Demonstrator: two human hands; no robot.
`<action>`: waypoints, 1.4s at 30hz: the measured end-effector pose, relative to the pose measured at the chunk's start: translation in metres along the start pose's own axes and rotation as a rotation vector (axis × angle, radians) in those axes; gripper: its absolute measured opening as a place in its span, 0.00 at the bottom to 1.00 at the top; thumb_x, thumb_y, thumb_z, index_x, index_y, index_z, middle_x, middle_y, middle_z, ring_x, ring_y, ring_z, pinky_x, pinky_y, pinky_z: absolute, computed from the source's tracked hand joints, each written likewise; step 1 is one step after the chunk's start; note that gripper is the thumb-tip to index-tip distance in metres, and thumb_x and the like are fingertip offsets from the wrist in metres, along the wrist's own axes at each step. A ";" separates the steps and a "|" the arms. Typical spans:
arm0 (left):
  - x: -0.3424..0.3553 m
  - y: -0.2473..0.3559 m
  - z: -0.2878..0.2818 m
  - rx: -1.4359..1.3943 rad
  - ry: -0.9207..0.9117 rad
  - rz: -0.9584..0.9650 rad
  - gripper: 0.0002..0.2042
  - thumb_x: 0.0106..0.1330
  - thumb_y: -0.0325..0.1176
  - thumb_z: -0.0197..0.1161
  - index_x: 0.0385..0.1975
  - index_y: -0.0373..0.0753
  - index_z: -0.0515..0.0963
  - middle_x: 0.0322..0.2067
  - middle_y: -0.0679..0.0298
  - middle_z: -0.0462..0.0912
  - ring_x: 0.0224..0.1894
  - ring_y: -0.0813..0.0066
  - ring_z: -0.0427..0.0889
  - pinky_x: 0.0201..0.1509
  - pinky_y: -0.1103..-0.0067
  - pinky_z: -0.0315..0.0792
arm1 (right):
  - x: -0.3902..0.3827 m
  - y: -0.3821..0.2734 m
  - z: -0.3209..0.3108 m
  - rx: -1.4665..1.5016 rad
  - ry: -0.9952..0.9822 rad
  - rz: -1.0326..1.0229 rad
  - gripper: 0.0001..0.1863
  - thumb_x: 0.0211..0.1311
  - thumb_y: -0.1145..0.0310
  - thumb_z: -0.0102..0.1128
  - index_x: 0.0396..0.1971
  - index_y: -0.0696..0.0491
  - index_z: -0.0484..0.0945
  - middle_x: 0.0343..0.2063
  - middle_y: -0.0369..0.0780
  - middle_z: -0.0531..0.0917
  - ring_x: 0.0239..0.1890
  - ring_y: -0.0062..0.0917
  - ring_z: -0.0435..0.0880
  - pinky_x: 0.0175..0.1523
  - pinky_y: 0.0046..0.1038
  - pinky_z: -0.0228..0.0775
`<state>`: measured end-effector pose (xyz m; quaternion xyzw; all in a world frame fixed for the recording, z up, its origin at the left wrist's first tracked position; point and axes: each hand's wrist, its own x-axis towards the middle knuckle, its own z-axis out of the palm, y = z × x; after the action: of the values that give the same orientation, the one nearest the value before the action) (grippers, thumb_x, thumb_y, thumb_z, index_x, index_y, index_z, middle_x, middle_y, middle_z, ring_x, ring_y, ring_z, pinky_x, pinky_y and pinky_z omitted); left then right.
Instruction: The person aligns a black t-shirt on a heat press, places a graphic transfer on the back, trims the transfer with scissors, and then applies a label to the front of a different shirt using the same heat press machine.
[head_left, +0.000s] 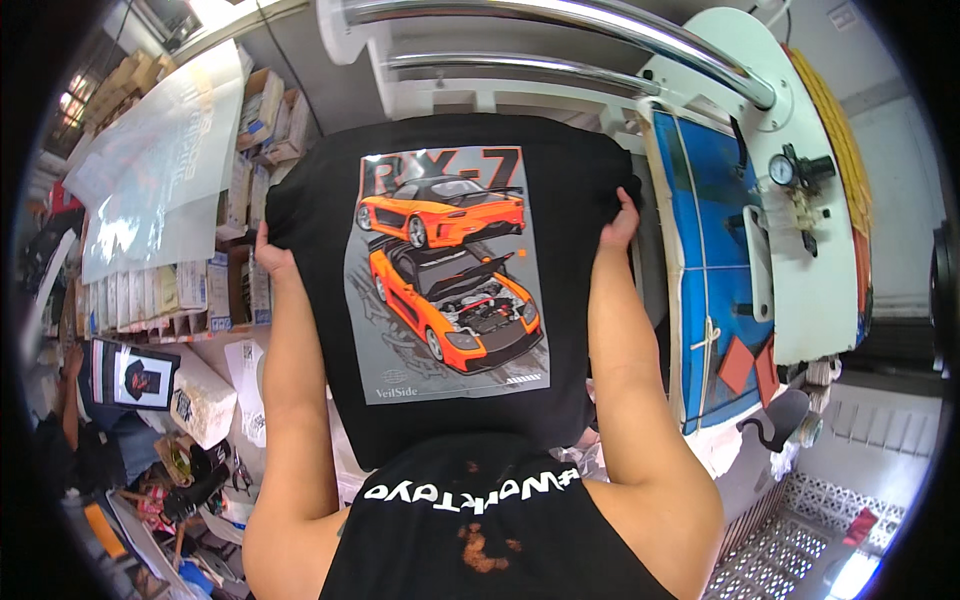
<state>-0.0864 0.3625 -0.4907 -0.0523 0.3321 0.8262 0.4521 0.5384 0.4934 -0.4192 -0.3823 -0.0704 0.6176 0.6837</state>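
A black T-shirt is spread out in front of me. On it is a large grey rectangular print of two orange and black sports cars, the lower one with its hood raised. My left hand grips the shirt's left edge, fingers curled behind the cloth. At the opposite edge, slightly farther away, my right hand holds the fabric the same way. The cloth between my hands looks nearly flat, and its near edge reaches my torso. What lies beneath the shirt is hidden.
Beyond the shirt stands a white machine frame with chrome bars. Right of it are a blue pad tied with string and a pressure gauge. Stacked boxes and a translucent sheet fill the left. Another person's arm shows far left.
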 end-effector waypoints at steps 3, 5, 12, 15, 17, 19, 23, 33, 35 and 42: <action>-0.016 0.013 0.015 -0.073 0.064 -0.005 0.19 0.67 0.38 0.57 0.50 0.30 0.79 0.55 0.50 0.79 0.59 0.50 0.75 0.67 0.55 0.64 | -0.018 0.005 0.020 -0.018 0.042 0.032 0.20 0.60 0.67 0.60 0.51 0.60 0.78 0.51 0.45 0.82 0.53 0.40 0.80 0.63 0.43 0.70; -0.021 0.014 0.025 -0.063 0.063 -0.010 0.19 0.68 0.39 0.57 0.50 0.30 0.80 0.55 0.51 0.79 0.59 0.50 0.74 0.67 0.55 0.64 | -0.014 0.000 0.014 0.003 -0.008 0.024 0.20 0.60 0.67 0.60 0.51 0.60 0.78 0.52 0.44 0.82 0.53 0.40 0.80 0.63 0.43 0.70; -0.104 0.030 0.072 0.722 0.214 -0.283 0.20 0.69 0.40 0.59 0.55 0.35 0.73 0.54 0.53 0.79 0.57 0.56 0.76 0.64 0.62 0.67 | -0.052 -0.012 0.042 -0.332 0.006 0.263 0.22 0.61 0.63 0.61 0.53 0.57 0.77 0.52 0.45 0.82 0.55 0.39 0.79 0.64 0.41 0.67; -0.163 0.020 0.046 1.366 -0.056 0.732 0.13 0.65 0.32 0.62 0.47 0.36 0.77 0.48 0.56 0.81 0.49 0.58 0.80 0.53 0.63 0.73 | -0.121 -0.002 0.034 -1.510 0.126 -0.320 0.25 0.60 0.61 0.63 0.55 0.58 0.76 0.53 0.46 0.81 0.58 0.39 0.77 0.65 0.40 0.65; -0.221 0.025 0.054 1.582 -0.524 0.968 0.13 0.58 0.24 0.65 0.44 0.35 0.79 0.51 0.54 0.79 0.53 0.53 0.78 0.60 0.61 0.69 | -0.185 0.005 0.020 -1.650 -0.371 -0.798 0.25 0.58 0.60 0.64 0.53 0.56 0.77 0.55 0.47 0.78 0.62 0.42 0.73 0.67 0.43 0.60; -0.262 0.022 0.054 1.675 -0.867 0.872 0.17 0.55 0.26 0.69 0.45 0.35 0.80 0.56 0.53 0.76 0.63 0.52 0.71 0.69 0.60 0.61 | -0.237 0.009 0.018 -1.806 -0.753 -0.910 0.27 0.54 0.59 0.66 0.53 0.54 0.77 0.59 0.45 0.75 0.65 0.43 0.68 0.70 0.46 0.55; -0.290 0.012 0.053 1.742 -0.937 0.778 0.20 0.51 0.28 0.72 0.47 0.37 0.81 0.57 0.56 0.77 0.67 0.52 0.67 0.72 0.59 0.57 | -0.266 0.019 0.014 -1.882 -0.849 -0.806 0.27 0.53 0.56 0.68 0.52 0.51 0.80 0.61 0.44 0.73 0.69 0.43 0.63 0.72 0.49 0.47; -0.284 0.012 0.046 1.717 -0.949 0.759 0.21 0.52 0.29 0.73 0.49 0.38 0.81 0.60 0.58 0.75 0.69 0.52 0.63 0.70 0.61 0.60 | -0.264 0.021 0.011 -1.848 -0.828 -0.854 0.27 0.52 0.56 0.69 0.52 0.50 0.79 0.61 0.43 0.73 0.68 0.42 0.64 0.72 0.49 0.48; -0.286 0.014 0.044 1.714 -0.939 0.767 0.21 0.51 0.30 0.73 0.48 0.39 0.81 0.59 0.58 0.75 0.69 0.52 0.64 0.70 0.61 0.59 | -0.265 0.023 0.010 -1.852 -0.826 -0.849 0.27 0.52 0.56 0.69 0.52 0.50 0.79 0.61 0.43 0.73 0.68 0.42 0.65 0.73 0.49 0.48; -0.259 0.018 0.057 1.713 -0.845 0.704 0.16 0.55 0.35 0.70 0.44 0.39 0.81 0.51 0.58 0.78 0.56 0.54 0.74 0.65 0.65 0.64 | -0.261 0.020 -0.004 -1.672 -0.523 -0.882 0.22 0.56 0.62 0.67 0.50 0.54 0.79 0.56 0.45 0.77 0.60 0.40 0.73 0.66 0.40 0.60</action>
<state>0.0636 0.2053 -0.3379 0.6860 0.6217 0.3475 0.1489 0.4656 0.2558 -0.3357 -0.5338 -0.7709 0.1233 0.3250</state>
